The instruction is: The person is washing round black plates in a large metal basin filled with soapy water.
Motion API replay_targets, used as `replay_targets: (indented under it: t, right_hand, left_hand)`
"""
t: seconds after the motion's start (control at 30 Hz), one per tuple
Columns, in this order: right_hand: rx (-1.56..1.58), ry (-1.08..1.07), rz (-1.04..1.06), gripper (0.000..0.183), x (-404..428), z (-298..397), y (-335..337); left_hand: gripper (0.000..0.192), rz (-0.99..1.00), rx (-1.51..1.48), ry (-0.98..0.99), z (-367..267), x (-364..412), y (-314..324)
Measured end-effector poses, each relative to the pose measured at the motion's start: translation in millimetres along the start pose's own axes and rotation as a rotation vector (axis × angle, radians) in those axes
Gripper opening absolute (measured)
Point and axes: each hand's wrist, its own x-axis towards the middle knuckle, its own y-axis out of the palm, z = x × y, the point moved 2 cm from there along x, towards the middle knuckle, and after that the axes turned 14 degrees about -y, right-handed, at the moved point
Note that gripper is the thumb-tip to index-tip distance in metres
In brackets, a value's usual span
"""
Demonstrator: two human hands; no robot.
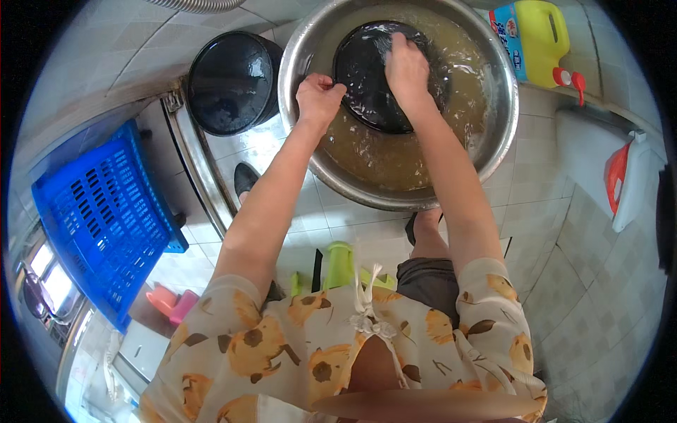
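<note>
A black round pan or lid (365, 84) lies wet in a wide stainless steel basin (292, 69) of murky brownish water (381, 164). My left hand (320, 100) pinches its left rim between thumb and fingers. Over the black surface, my right hand (410, 69) is curled around a silvery scrubber (386, 46), apparently steel wool. Blur and my fingers hide most of the scrubber. To the left of the basin stands a black round container (230, 84), its top wet and shiny; I cannot tell whether that is a lid, a base or liquid.
A yellow cleaner jug (534, 42) with a red cap rests on a ledge at right. Left are a blue slotted plastic basket (106, 206) and a metal door track (198, 148). A green plastic stool (339, 264) is beneath me. A ribbed hose (201, 4) crosses the top.
</note>
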Motion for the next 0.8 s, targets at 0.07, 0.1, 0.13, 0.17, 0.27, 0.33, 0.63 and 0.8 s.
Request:
replay_targets:
  t: [0.07,0.1,0.13,0.17,0.27,0.33,0.63,0.8]
  right_hand:
    - [0.008,-0.009,-0.017,0.019,20.8,-1.2,12.8]
    - [0.037,-0.032,-0.025,0.016,25.7,6.2,20.0]
    - [0.071,-0.11,-0.02,0.012,24.8,20.4,25.1]
    - [0.1,-0.187,-0.014,0.009,19.7,29.7,26.6]
    - [0.243,-0.43,0.102,0.007,-23.1,39.3,23.2]
    - [0.237,-0.487,0.165,0.014,-63.6,36.6,10.1]
    - [0.025,-0.62,0.004,0.022,-26.4,15.1,13.1]
    - [-0.245,-0.385,0.137,0.02,-1.3,-48.3,-0.3]
  left_hand:
    - [0.02,0.079,-0.064,-0.06,-11.2,-13.2,8.4]
    - [0.022,0.133,-0.125,-0.13,-13.1,-20.4,7.9]
    - [0.022,0.131,-0.125,-0.131,-12.2,-22.9,4.7]
    - [0.03,0.163,-0.223,-0.226,-10.1,-24.7,2.9]
    - [0.048,0.206,-0.349,-0.404,2.0,-31.7,-5.4]
    - [0.064,0.225,-0.364,-0.489,3.5,-34.5,-0.5]
    - [0.023,0.061,-0.083,-0.234,14.8,-29.1,23.1]
    - [0.028,0.039,0.032,-0.132,13.0,-25.9,25.6]
